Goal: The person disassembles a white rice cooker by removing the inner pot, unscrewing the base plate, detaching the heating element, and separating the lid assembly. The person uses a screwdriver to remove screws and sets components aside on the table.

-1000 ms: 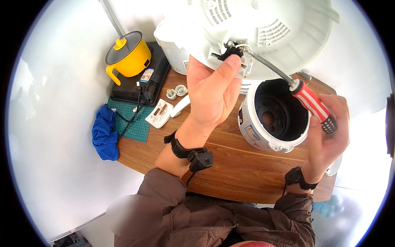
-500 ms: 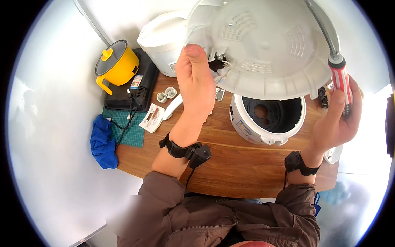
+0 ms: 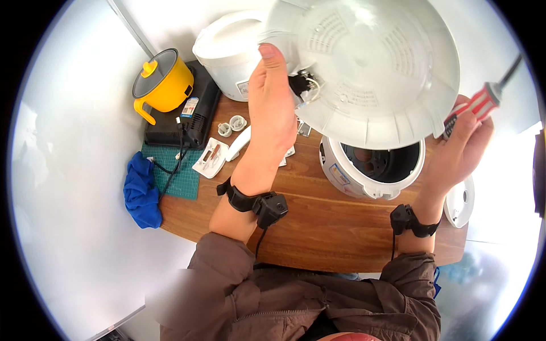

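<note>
My left hand point(image 3: 272, 102) is closed on the left edge of a round translucent-white plastic base cover point(image 3: 361, 68), which has vent slots and is held up above the table. A black part with pale wires point(image 3: 304, 84) shows at the cover's edge beside that hand. In my right hand point(image 3: 467, 139) is a screwdriver point(image 3: 486, 101) with a red and white handle, its shaft pointing up and right, away from the cover. Below the cover stands a white rice cooker body point(image 3: 347, 173) with its dark inside facing up, partly hidden by the cover.
Behind my left hand stands another white rice cooker point(image 3: 230, 54). A yellow pot point(image 3: 168, 85) sits on a black appliance point(image 3: 199, 116); a green mat point(image 3: 185, 182) and blue cloth point(image 3: 142, 193) lie nearby. Small white cups point(image 3: 238, 123), a white panel point(image 3: 210, 158) and a white oval part point(image 3: 459, 202) rest on the table.
The screwdriver has swung away from the cover, its shaft now pointing up and right. The cover has tilted and come slightly lower, hiding more of the cooker body's opening.
</note>
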A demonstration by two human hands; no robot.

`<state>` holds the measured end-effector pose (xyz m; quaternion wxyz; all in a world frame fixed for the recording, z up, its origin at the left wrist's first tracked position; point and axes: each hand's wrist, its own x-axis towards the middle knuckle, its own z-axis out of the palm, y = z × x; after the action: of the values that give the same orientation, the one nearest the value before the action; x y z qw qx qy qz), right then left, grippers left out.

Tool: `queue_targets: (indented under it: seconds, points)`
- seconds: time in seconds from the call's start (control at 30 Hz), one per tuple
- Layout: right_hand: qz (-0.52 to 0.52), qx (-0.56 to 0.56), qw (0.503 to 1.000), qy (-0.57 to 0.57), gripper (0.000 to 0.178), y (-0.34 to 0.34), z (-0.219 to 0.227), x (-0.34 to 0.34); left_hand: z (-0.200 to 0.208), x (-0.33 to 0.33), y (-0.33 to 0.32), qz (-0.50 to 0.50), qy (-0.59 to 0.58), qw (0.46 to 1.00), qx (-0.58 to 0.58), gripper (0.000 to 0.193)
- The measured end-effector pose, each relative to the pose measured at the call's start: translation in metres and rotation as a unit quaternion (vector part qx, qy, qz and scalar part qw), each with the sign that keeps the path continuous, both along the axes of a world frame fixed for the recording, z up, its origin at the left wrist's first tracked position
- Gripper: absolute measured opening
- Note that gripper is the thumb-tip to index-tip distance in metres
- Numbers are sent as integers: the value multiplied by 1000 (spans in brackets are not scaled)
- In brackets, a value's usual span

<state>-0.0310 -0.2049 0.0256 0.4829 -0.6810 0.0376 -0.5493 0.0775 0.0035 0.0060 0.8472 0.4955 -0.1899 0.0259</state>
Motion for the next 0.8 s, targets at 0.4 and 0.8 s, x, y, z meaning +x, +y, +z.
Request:
queue_targets:
  seconds: [0.4,0.8]
  points:
    - [174,196,965,25,34,-30,-14,9,-2,-3,-2,23,45,998,33,64]
    - [160,238,958,-22,29,-52,-21,25,10,-23,-11,39,-39,998,25,35]
